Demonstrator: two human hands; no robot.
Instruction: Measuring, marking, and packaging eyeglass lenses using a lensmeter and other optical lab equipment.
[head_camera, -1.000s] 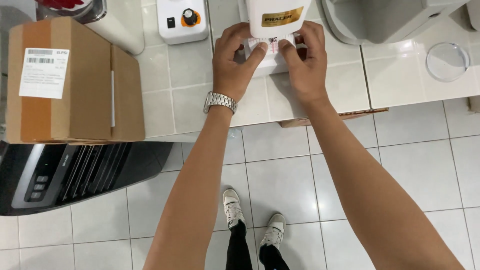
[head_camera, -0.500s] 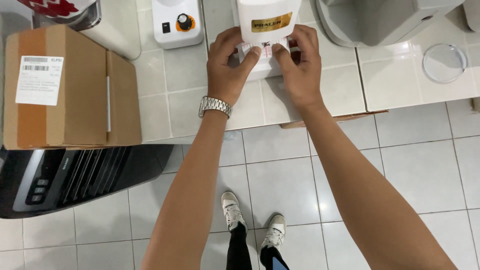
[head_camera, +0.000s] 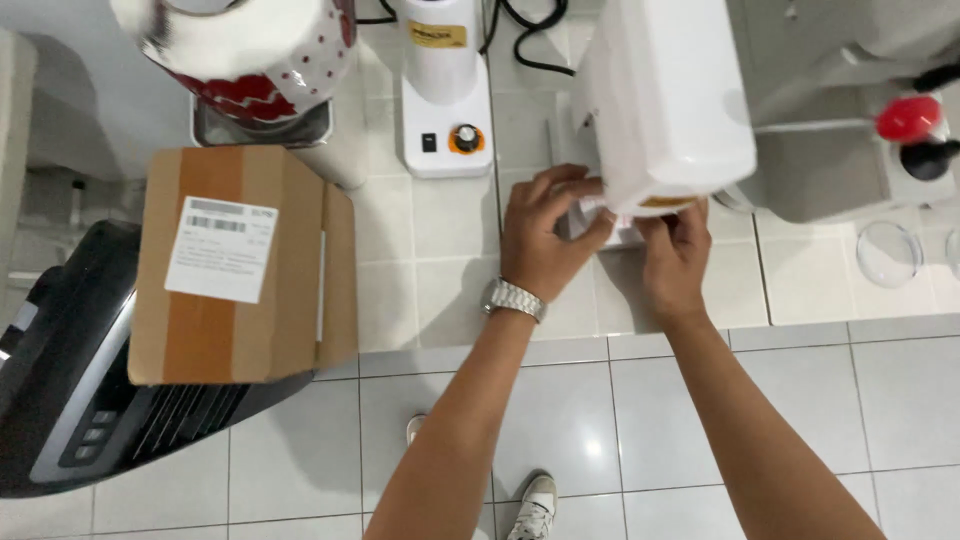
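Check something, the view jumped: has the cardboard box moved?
No. The cardboard box still overhangs the edge of the counter above the black appliance, as before; only the camera shifted.

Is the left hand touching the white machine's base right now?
Touching. The head view shows the left hand with its fingers curled against the base of the white machine, no gap visible; the right hand grips it too.
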